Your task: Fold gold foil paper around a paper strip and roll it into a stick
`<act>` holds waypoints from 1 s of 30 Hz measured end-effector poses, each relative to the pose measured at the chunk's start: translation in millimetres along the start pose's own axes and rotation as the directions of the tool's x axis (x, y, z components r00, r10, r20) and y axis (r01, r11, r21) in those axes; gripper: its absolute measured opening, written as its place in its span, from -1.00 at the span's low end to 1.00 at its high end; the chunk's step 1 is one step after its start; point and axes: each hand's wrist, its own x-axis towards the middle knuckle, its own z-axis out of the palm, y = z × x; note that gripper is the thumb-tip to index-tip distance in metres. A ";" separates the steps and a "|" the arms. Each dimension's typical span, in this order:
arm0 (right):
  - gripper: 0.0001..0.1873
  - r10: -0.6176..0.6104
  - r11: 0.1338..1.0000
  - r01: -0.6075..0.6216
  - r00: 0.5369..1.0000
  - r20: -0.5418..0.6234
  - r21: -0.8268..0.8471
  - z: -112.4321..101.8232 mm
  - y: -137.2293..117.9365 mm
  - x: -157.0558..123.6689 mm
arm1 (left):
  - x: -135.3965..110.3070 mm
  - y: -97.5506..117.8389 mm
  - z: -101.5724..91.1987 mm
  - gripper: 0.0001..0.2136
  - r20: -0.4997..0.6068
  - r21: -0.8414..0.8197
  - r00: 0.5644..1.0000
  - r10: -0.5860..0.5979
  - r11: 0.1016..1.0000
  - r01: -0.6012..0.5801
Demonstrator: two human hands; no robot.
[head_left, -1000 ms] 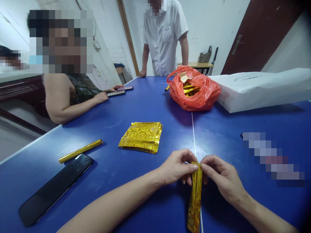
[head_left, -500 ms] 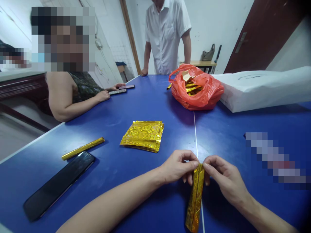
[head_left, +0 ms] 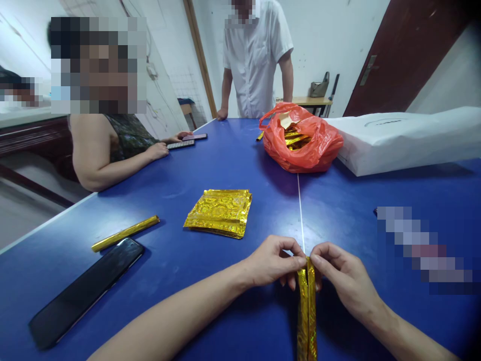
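Note:
A folded strip of shiny gold foil paper (head_left: 307, 316) hangs lengthwise toward me over the blue table. My left hand (head_left: 276, 260) pinches its far end between thumb and fingers from the left. From the right, my right hand (head_left: 338, 268) pinches the same end. A lengthwise gap runs between the strip's two long folds, and its near end leaves the frame at the bottom. Beyond my left hand lies a stack of patterned gold foil sheets (head_left: 218, 213). A gold foil roll (head_left: 126, 233) rests farther left.
A black phone (head_left: 86, 293) lies at the left beside the roll. On the blue table (head_left: 165, 200), a red plastic bag (head_left: 315, 150) holds gold pieces, with a white package (head_left: 398, 140) next to it. One person sits left holding devices; another, in a white shirt (head_left: 250, 65), leans on the far edge.
Both hands keep their pinch on the strip's far end. The strip now hangs straighter, its near end shifted right, and the gap between its folds looks wider. The view has shifted slightly.

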 end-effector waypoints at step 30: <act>-0.76 -0.078 0.983 0.074 0.997 -0.017 -0.168 1.1 1.2 -2.4 | 1.1 -3.0 8.4 -0.81 -0.097 0.134 0.994 -0.053 0.989 0.065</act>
